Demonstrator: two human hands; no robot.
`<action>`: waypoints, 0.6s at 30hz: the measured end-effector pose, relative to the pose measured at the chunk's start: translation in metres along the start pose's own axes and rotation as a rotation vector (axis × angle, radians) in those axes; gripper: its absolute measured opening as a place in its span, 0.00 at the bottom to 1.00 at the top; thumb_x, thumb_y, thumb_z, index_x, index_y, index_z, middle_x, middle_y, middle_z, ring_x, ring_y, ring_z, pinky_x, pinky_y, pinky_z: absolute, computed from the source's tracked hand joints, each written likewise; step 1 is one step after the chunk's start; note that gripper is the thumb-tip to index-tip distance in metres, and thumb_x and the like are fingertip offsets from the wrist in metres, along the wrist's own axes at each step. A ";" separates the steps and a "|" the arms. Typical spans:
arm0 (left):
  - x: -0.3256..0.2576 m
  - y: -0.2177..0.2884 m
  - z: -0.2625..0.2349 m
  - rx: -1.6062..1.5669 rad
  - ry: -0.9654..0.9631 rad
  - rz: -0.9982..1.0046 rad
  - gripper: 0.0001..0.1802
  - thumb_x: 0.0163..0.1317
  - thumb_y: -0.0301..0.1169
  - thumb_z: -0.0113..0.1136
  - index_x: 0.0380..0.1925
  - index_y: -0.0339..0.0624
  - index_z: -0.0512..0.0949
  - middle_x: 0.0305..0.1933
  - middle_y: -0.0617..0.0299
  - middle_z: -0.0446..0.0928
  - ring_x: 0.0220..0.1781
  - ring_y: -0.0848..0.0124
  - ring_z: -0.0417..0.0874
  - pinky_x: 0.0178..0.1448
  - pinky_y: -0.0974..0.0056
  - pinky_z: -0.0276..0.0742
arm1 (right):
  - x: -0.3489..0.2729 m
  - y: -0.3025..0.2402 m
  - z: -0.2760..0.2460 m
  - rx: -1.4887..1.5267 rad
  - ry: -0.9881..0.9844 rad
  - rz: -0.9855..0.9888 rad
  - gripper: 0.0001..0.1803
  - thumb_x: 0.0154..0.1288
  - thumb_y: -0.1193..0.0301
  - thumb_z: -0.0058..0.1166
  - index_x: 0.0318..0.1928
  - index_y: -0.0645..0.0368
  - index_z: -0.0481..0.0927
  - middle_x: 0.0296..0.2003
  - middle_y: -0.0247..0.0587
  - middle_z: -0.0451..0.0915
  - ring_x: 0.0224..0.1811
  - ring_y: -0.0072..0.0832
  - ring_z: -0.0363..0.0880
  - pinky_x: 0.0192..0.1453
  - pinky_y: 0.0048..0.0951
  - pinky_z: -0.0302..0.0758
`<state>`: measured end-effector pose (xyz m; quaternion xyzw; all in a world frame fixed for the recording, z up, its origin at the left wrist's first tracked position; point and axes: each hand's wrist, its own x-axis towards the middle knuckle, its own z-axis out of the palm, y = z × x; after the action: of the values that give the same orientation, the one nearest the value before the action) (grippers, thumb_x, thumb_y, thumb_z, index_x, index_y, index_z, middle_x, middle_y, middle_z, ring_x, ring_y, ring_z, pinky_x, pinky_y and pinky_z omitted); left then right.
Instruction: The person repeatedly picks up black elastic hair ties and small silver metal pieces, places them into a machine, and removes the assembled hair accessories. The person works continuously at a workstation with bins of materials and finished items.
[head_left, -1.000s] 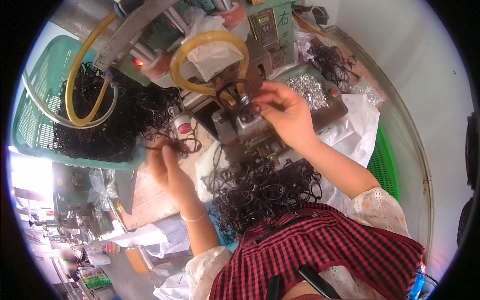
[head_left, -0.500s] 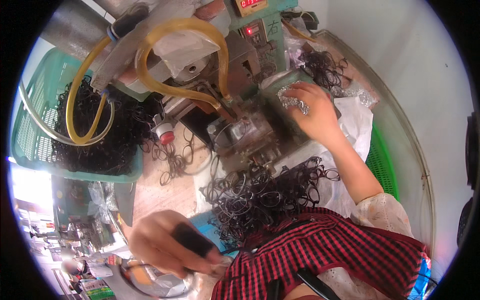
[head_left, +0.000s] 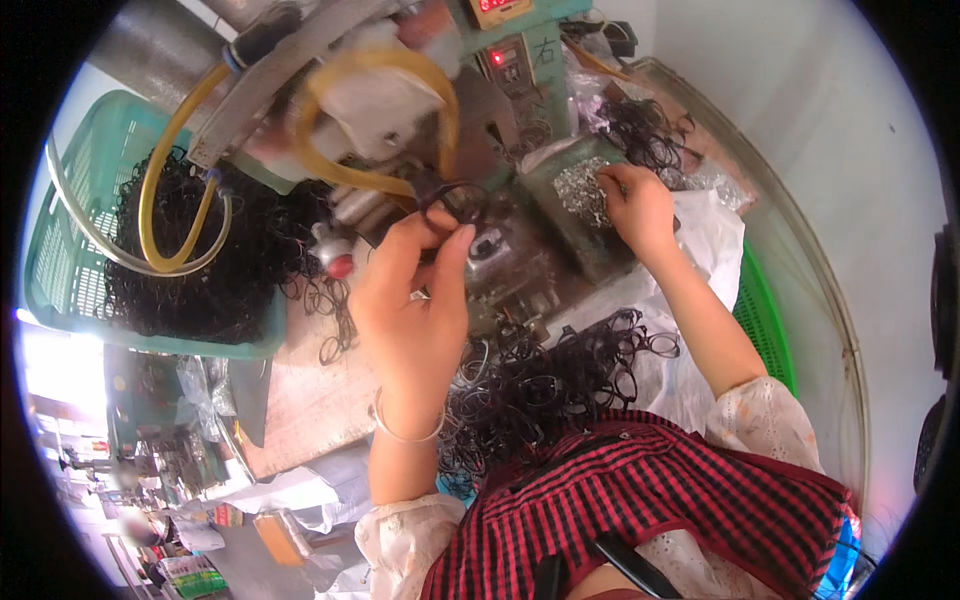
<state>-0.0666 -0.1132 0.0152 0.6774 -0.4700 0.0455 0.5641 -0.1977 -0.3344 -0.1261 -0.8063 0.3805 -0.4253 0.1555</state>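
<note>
Left hand (head_left: 415, 300): raised at the small bench machine (head_left: 500, 260), fingers pinched shut on a black elastic loop (head_left: 455, 200) held just above the machine's front. Right hand (head_left: 635, 205): fingertips curled into the tray of small silvery metal pieces (head_left: 575, 190); whether it grips one cannot be told. Pile of black loops (head_left: 545, 385) lies on the lap; more fill the green basket (head_left: 60, 270) at left.

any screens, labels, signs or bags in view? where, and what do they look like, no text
Red digital display: top edge, small red-lit rectangle in a pale housing.
Green control panel: just below it, boxy, one red light.
Clear plastic bag: right of the panel, crumpled, see-through.
Bags at lower left: too blurred to tell.
</note>
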 end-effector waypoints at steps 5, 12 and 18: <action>-0.004 0.000 -0.002 0.013 0.024 0.003 0.08 0.60 0.21 0.66 0.39 0.34 0.79 0.34 0.59 0.82 0.33 0.73 0.83 0.37 0.70 0.80 | -0.002 -0.013 -0.006 0.214 -0.018 0.043 0.07 0.64 0.75 0.56 0.43 0.61 0.79 0.34 0.52 0.84 0.40 0.49 0.83 0.44 0.42 0.77; -0.059 -0.013 -0.047 0.197 0.488 0.175 0.07 0.62 0.15 0.57 0.41 0.29 0.76 0.43 0.49 0.81 0.43 0.65 0.83 0.51 0.64 0.81 | -0.015 -0.007 -0.026 0.151 -0.044 0.050 0.09 0.64 0.74 0.56 0.44 0.58 0.84 0.37 0.51 0.85 0.40 0.44 0.84 0.45 0.36 0.78; -0.011 -0.076 -0.109 0.368 0.529 0.057 0.05 0.62 0.17 0.57 0.37 0.34 0.79 0.40 0.55 0.82 0.43 0.64 0.83 0.50 0.63 0.79 | -0.017 -0.010 -0.017 0.338 -0.080 0.185 0.05 0.64 0.74 0.57 0.39 0.59 0.82 0.37 0.49 0.85 0.39 0.46 0.83 0.47 0.38 0.77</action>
<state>0.0308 -0.0248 -0.0071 0.7193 -0.3098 0.3199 0.5332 -0.2126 -0.3138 -0.1202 -0.7464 0.3699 -0.4347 0.3421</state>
